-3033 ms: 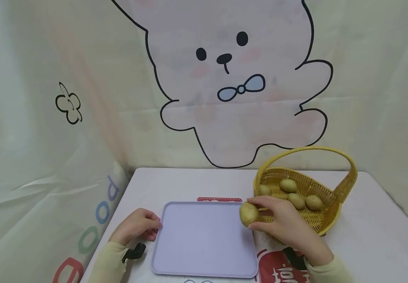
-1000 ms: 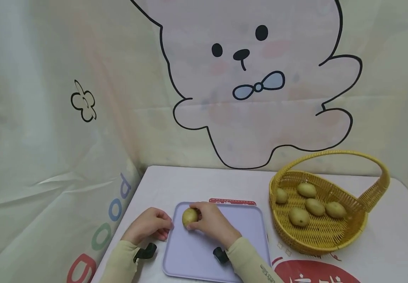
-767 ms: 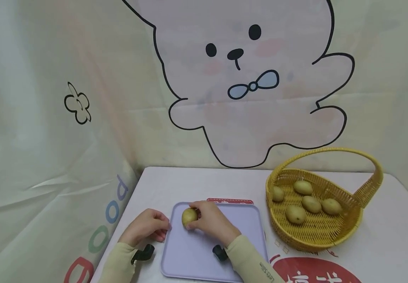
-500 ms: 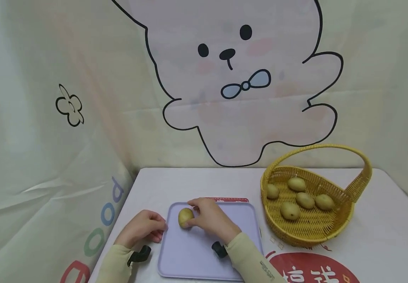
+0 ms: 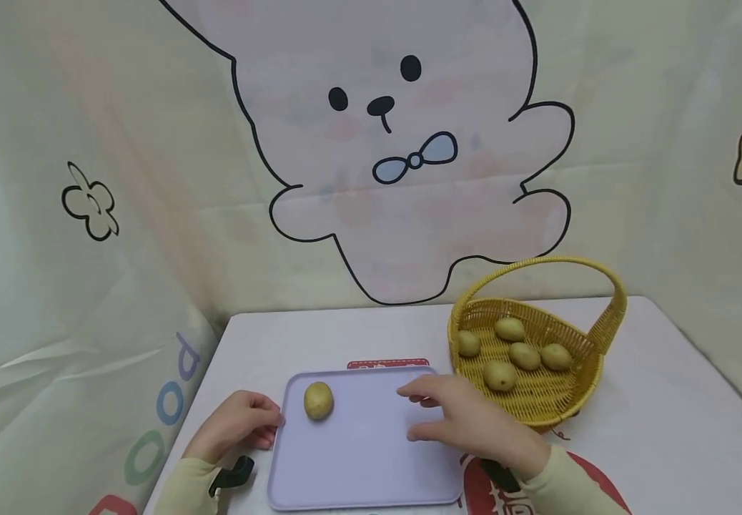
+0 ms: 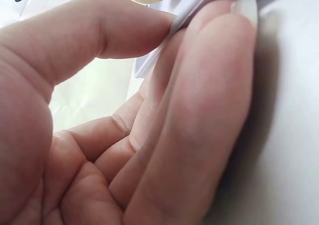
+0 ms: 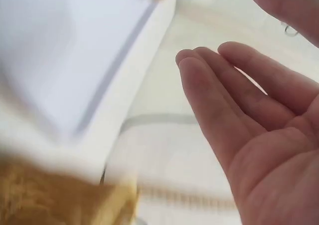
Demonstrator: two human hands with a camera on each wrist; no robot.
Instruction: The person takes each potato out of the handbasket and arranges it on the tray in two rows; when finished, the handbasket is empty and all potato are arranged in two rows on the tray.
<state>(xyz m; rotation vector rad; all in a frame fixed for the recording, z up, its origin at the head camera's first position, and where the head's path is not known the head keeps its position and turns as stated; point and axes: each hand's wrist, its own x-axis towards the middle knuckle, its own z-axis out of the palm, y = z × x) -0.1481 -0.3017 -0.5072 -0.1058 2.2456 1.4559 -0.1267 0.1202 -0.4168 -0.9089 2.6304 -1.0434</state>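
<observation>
A yellowish potato (image 5: 318,400) lies near the left back corner of the pale lilac tray (image 5: 364,461). My left hand (image 5: 236,425) pinches the tray's left edge; the left wrist view has the thumb and fingers (image 6: 199,95) meeting at that rim. Over the right part of the tray, my right hand (image 5: 474,422) hovers with its fingers spread and nothing in them. To its right stands a yellow wicker basket (image 5: 541,397) with several potatoes (image 5: 500,375) inside. The right wrist view shows bare fingers (image 7: 209,95) and, blurred, the basket and tray.
The basket's tall arched handle (image 5: 615,307) rises above its right and back side. A white table (image 5: 654,400) carries everything, with red printing (image 5: 493,490) under the tray's right side. A cloth backdrop with a bear drawing (image 5: 384,214) hangs behind.
My right hand carried a potato from the basket to the tray's back left, let it go, and moved back right towards the basket. The left hand stays at the tray's edge.
</observation>
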